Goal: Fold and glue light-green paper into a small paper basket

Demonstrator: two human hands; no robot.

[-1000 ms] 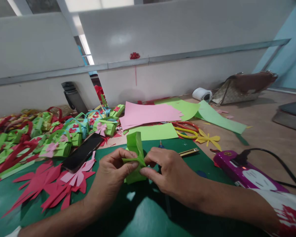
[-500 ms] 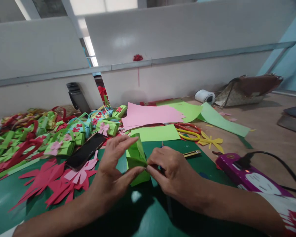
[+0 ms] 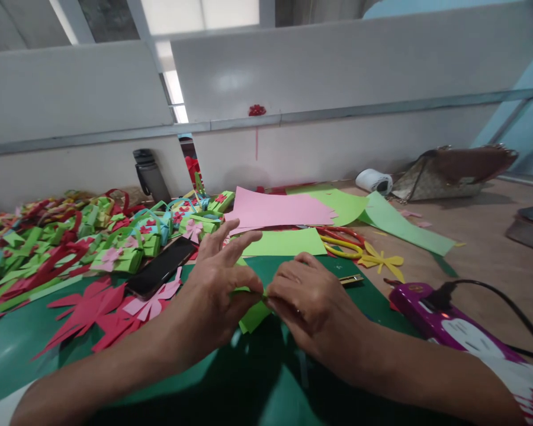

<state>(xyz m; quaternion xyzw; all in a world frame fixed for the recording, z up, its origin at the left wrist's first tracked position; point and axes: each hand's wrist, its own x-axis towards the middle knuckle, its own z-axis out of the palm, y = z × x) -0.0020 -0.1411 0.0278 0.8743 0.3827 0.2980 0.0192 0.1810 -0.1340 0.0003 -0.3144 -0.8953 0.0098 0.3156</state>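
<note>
A folded green paper piece [image 3: 254,316] is held between both hands above the dark green mat [image 3: 257,390], mostly hidden by the fingers. My left hand [image 3: 217,284] pinches its edge between thumb and index finger, the other fingers raised and spread. Right beside it, the bent fingers of my right hand [image 3: 311,296] grip the same edge, the fingertips of both hands almost touching. A light green sheet [image 3: 284,242] lies just behind the hands, with a pink sheet [image 3: 279,210] farther back.
Left are a black phone [image 3: 162,267], red paper cutouts [image 3: 86,310], piled small paper bags [image 3: 115,257] and a bottle [image 3: 151,177]. Right are yellow-handled scissors [image 3: 344,251], a cutter [image 3: 352,279], a purple power strip [image 3: 453,322] and a handbag [image 3: 448,174].
My left hand has closed over the green paper, its index finger now down at the edge by the thumb. The paper is lower and more covered. The view has shifted slightly.
</note>
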